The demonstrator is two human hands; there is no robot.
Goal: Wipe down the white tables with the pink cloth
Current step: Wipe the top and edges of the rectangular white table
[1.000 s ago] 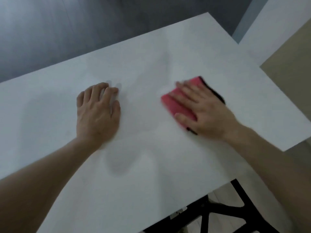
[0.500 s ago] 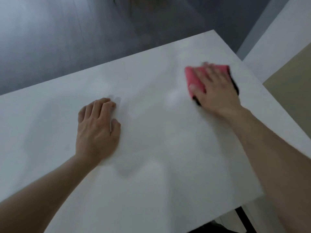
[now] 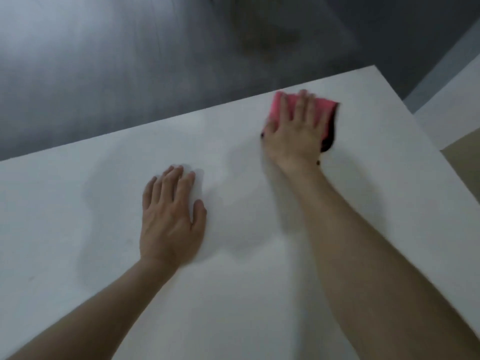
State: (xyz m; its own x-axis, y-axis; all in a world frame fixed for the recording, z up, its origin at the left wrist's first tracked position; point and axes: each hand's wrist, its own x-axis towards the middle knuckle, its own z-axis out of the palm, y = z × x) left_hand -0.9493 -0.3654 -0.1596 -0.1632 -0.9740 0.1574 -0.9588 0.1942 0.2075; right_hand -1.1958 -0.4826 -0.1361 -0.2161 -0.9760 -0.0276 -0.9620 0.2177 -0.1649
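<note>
Cloth (image 3: 277, 110) sits pressed under your flat right hand (image 3: 293, 136) near the bench's (image 3: 78, 229) far edge; overshoot drops it. Left hand (image 3: 170, 219) lies flat.

On table (image 3: 104, 255): pink cloth (image 3: 324, 110), seemingly folded

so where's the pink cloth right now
In the head view, the pink cloth lies under the right hand, near the far edge of the white table.

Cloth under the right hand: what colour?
The cloth is pink, with a dark edge along its right side; head view.
</note>
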